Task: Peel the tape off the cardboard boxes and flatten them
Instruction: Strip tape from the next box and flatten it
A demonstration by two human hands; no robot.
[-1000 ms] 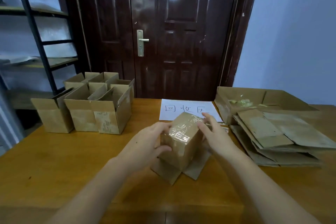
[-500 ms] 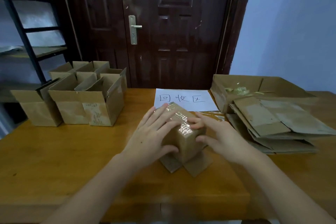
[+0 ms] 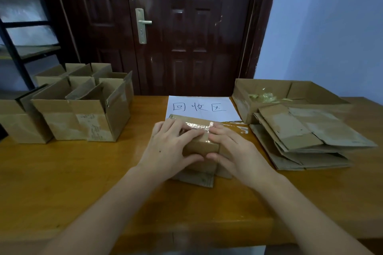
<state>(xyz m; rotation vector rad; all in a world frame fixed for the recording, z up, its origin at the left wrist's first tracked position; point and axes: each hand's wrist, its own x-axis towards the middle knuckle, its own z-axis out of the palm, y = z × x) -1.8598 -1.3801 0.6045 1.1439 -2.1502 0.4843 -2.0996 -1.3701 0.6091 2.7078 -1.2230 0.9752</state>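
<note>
Head view: the box (image 3: 202, 147) sits mid-bench (image 3: 62, 172), tape (image 3: 199, 126) glossy across its top. Left hand (image 3: 167, 151) and right hand (image 3: 238, 154) both grip its sides, fingers curled over. The thin tape could tear when picked at, leaving strips stuck

Taped brown cardboard box (image 3: 202, 147) on the table's middle (glossy tape (image 3: 199, 126) on top).

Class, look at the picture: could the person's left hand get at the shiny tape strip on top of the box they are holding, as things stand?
Probably yes. The left hand already lies on the box, its fingers right beside the tape strip; nothing covers the tape there.
</note>
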